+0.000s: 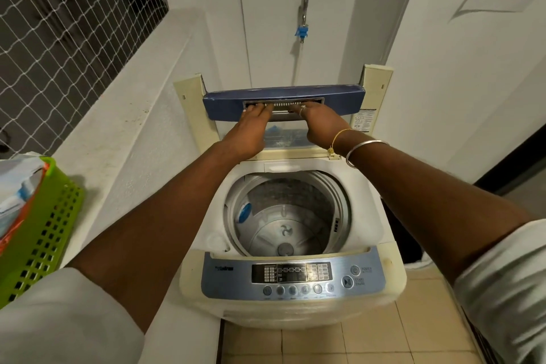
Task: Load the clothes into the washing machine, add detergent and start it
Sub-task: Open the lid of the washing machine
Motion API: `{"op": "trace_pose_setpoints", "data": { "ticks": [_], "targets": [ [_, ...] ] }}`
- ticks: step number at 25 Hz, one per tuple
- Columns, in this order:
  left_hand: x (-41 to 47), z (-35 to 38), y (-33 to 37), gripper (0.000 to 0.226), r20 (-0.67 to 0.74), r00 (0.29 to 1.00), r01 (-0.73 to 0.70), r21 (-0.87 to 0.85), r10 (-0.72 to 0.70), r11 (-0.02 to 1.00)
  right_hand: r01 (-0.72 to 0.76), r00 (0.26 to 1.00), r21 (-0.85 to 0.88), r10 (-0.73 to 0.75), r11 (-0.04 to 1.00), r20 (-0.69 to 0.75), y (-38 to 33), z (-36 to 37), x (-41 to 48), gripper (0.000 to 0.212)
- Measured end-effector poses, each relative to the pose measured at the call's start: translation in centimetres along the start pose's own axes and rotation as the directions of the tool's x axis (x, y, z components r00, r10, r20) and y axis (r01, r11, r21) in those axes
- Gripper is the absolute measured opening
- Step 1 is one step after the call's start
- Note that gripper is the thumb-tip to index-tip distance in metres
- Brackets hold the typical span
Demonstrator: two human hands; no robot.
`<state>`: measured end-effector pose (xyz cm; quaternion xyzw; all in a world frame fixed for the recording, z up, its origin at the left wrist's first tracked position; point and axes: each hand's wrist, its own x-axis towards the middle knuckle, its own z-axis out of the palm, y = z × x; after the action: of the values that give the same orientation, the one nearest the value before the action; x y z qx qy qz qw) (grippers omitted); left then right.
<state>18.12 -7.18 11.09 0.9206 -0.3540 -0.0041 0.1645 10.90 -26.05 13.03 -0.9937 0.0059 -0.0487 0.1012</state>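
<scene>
A top-loading washing machine (pixel 381 233) stands in front of me with its folding lid (pixel 224 100) raised upright at the back. Its steel drum (pixel 295 216) is open and holds no clothes. My left hand (pixel 248 133) and my right hand (pixel 319 124) both reach to the lid's blue front strip, fingers hooked in its handle slot. The control panel (pixel 292 275) with buttons faces me at the front. A green plastic basket (pixel 44 233) with clothes (pixel 17 186) sits on the ledge at my left.
A white ledge (pixel 118 133) runs along the left under a netted window (pixel 68 23). A tap with a blue hose fitting (pixel 302 29) is on the wall behind the machine. Beige floor tiles (pixel 369 340) lie below, and a door (pixel 487 38) is on the right.
</scene>
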Motion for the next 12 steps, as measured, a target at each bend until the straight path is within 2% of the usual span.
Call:
{"op": "trace_pose_setpoints", "data": {
  "ticks": [4,8,12],
  "targets": [
    [-1.7,-0.5,0.9,0.087,0.005,1.0,0.025,-0.008,-0.025,1.0,0.027,0.999,-0.019,-0.028,0.999,-0.041,-0.5,-0.5,-2.2,0.072],
    [-4.1,-0.4,1.9,0.07,-0.051,0.998,0.046,0.008,-0.046,0.999,0.03,0.99,-0.091,-0.042,0.995,-0.135,-1.0,-0.3,-4.6,0.059],
    [-7.1,-0.6,3.6,0.063,-0.028,0.998,0.061,0.004,-0.061,0.998,-0.013,0.992,-0.077,0.004,0.997,-0.122,-2.3,0.2,-7.7,0.061]
  ]
}}
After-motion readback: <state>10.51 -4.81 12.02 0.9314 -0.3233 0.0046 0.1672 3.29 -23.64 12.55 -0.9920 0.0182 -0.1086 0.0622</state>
